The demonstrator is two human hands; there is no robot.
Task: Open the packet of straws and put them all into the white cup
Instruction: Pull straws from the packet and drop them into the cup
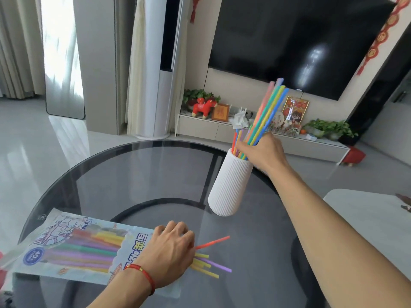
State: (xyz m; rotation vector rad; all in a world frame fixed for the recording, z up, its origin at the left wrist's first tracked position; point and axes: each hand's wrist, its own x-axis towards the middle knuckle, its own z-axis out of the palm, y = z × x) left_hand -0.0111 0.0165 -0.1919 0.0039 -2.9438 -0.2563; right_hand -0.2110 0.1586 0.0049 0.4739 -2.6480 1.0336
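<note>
Head view. Task judged about half done. Packet (73,247) already open, lying flat on glass table (142,174), near left edge. Right hand (260,152) closed around bundle of straws (266,114), lower ends entering one white cup (231,185); few straws already standing inside. Left hand (171,252) pressing palm-down on packet mouth, fingers curled; grip on anything cannot tell. Loose straws (211,261) poking out of mouth: about six counted. More remaining inside packet, number unclear. Left: remaining straws into cup.
</note>
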